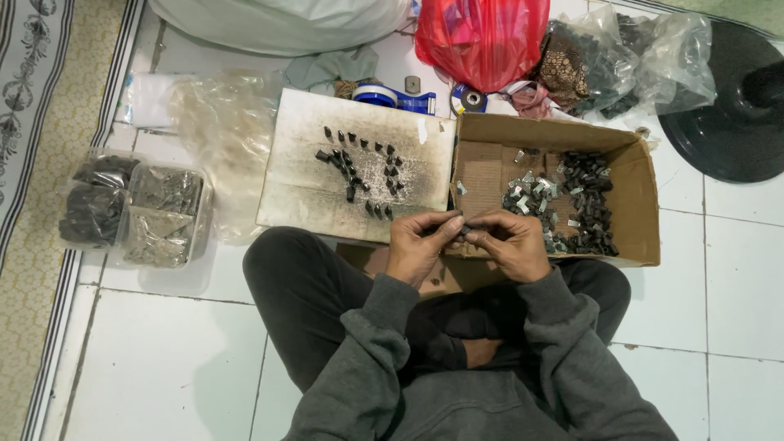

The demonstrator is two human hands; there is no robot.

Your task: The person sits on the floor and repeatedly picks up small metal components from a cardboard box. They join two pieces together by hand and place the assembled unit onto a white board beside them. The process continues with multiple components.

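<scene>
Your two grey sleeves (457, 359) fill six o'clock as you sit cross-legged on white tile. Your left hand (418, 245) and right hand (513, 243) meet at centre, fingertips pinched together on one small dark part (462, 230). At eleven o'clock, one scorched board (310, 192) carries roughly twenty dark pieces (359, 175). At two o'clock, one cardboard box (637, 208) holds a heap too dense to count.

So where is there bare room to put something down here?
The white board is bare left of its small dark parts. Floor tiles lie open lower left. The cardboard box, heaped with clips, is crowded.
</scene>
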